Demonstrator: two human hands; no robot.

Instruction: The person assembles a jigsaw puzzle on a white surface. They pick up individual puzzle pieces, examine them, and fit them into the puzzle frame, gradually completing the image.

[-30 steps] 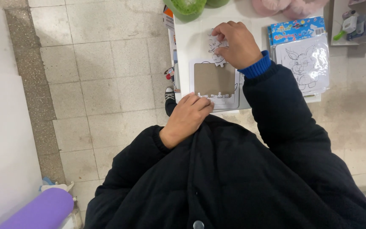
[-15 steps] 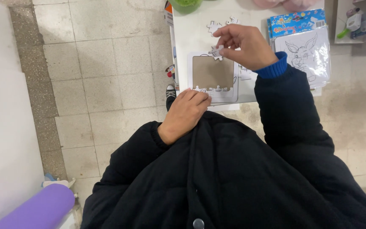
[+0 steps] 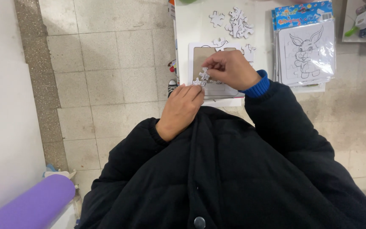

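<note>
A white puzzle tray [image 3: 196, 54] with a brown cardboard inside lies on a white table [image 3: 191, 21] in front of me. My right hand [image 3: 233, 68] hovers over the tray, its fingers pinched on a small white puzzle piece [image 3: 204, 74] near the tray's lower left corner. My left hand [image 3: 184, 108] rests at the tray's near edge, fingertips on another white piece [image 3: 197, 82]. A heap of loose white pieces [image 3: 238, 23] lies beyond the tray, with one single piece [image 3: 217, 18] to its left.
To the right of the tray is a stack of packaged rabbit-outline puzzles [image 3: 306, 51] in clear wrap with a blue header. A tiled floor [image 3: 106, 63] lies to the left. A purple roll [image 3: 26, 203] sits at the lower left. My black jacket [image 3: 234, 178] fills the foreground.
My right hand came back from the loose pieces toward the tray's near left corner with a piece in its fingers. My left hand stayed at the tray's near edge.
</note>
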